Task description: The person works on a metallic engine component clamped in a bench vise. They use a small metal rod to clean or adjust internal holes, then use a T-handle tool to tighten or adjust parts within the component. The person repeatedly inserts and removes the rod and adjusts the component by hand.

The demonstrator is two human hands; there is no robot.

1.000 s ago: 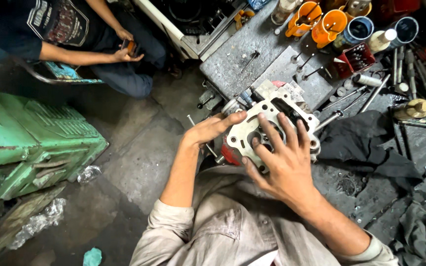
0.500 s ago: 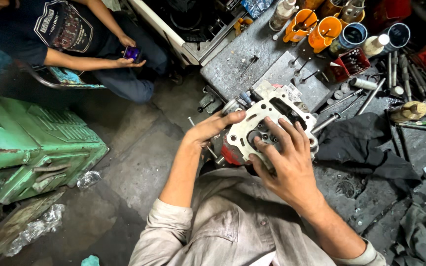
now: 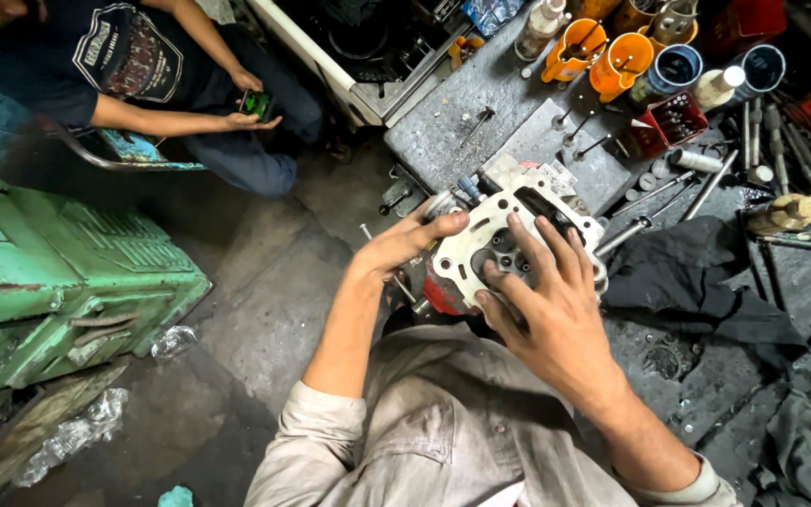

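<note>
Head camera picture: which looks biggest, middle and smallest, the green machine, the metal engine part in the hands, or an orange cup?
1. green machine, by far the largest.
2. metal engine part, gripped by the left hand and right hand.
3. orange cup, smallest, though it sits farther from the camera, so it may look smaller than it is.

I was looking at a mechanic's workshop, prob. engine repair. Grimy steel workbench (image 3: 481,122) ran from 12 to 3 o'clock, littered w/ loose bolts, valves and rods. Orange funnels (image 3: 603,56) and oil bottles stood at 1 o'clock, a red tray of small bits (image 3: 673,120) beside them. Pale aluminium cylinder head (image 3: 509,239) sat at center. Green machine housing (image 3: 58,272) was at 9 o'clock on stained concrete floor (image 3: 265,310). Oily black rag (image 3: 696,282) lay at 3.
</note>
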